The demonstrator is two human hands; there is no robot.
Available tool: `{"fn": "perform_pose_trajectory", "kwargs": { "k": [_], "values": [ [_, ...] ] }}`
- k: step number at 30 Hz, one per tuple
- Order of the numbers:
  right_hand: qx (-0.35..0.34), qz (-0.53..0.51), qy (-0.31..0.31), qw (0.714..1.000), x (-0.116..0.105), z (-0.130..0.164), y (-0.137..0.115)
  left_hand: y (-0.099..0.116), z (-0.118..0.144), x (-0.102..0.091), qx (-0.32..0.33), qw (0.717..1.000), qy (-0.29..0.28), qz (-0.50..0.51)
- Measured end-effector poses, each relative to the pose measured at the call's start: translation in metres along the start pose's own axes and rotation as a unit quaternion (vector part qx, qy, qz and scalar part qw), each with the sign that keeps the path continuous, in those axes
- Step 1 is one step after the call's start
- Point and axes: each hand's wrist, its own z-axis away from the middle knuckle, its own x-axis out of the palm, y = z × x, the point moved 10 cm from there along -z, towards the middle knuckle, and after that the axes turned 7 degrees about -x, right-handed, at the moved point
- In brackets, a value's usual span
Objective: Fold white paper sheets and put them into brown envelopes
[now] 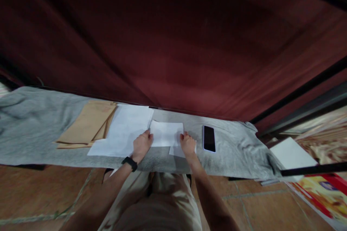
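A small white sheet of paper [167,133] is stretched between my two hands, just above the grey cloth. My left hand [142,145], with a dark band at the wrist, pinches its left edge. At the right edge, my right hand [188,144] has its fingers closed on the same sheet. Partly under that hand lies another small white paper [177,151]. Large white sheets [124,130] spread out to the left of my left hand. Beyond them rests a stack of brown paper envelopes or bags [88,122]; which of the two I cannot tell.
A phone [209,139] with a dark screen lies right of my right hand. The grey cloth [32,126] covers a long, narrow surface against a dark red panel [173,61]. On the lower right are a white board [293,154] and a red and yellow box [325,195].
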Motion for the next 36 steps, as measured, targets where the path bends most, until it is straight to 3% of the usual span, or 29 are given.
{"fn": "perform_pose_trajectory", "kwargs": {
  "k": [4, 8, 11, 14, 19, 22, 25, 30, 32, 36],
  "values": [
    [-0.015, 0.018, 0.049, 0.999, -0.009, 0.001, -0.006, 0.008, 0.004, -0.002, 0.014, 0.999, 0.021, -0.03],
    [-0.113, -0.007, 0.119, 0.986, -0.013, 0.005, -0.04, 0.012, 0.007, -0.002, 0.035, 0.998, 0.042, -0.037],
    [-0.196, -0.048, 0.103, 0.974, 0.005, 0.009, -0.075, 0.015, 0.007, -0.001, 0.047, 0.997, 0.051, -0.041],
    [-0.211, -0.051, 0.073, 0.973, 0.026, 0.01, -0.096, 0.017, 0.007, 0.0, 0.056, 0.997, 0.049, -0.037],
    [-0.197, -0.026, 0.034, 0.98, 0.042, 0.011, -0.102, 0.019, 0.007, -0.001, 0.073, 0.995, 0.063, -0.028],
    [-0.199, -0.019, 0.026, 0.979, 0.042, 0.012, -0.103, 0.029, 0.014, -0.01, 0.104, 0.986, 0.123, -0.042],
    [-0.203, -0.019, 0.015, 0.979, 0.04, 0.013, -0.103, 0.053, 0.027, -0.013, 0.176, 0.967, 0.181, -0.032],
    [-0.227, 0.0, -0.022, 0.974, 0.044, 0.016, -0.106, 0.098, 0.045, 0.015, 0.333, 0.925, 0.18, 0.018],
    [-0.231, 0.001, -0.029, 0.972, 0.046, 0.016, -0.107, 0.1, 0.037, 0.029, 0.336, 0.928, 0.159, 0.035],
    [-0.214, -0.011, -0.026, 0.976, 0.047, 0.011, -0.101, 0.084, 0.013, 0.045, 0.28, 0.95, 0.13, 0.051]
  ]
}}
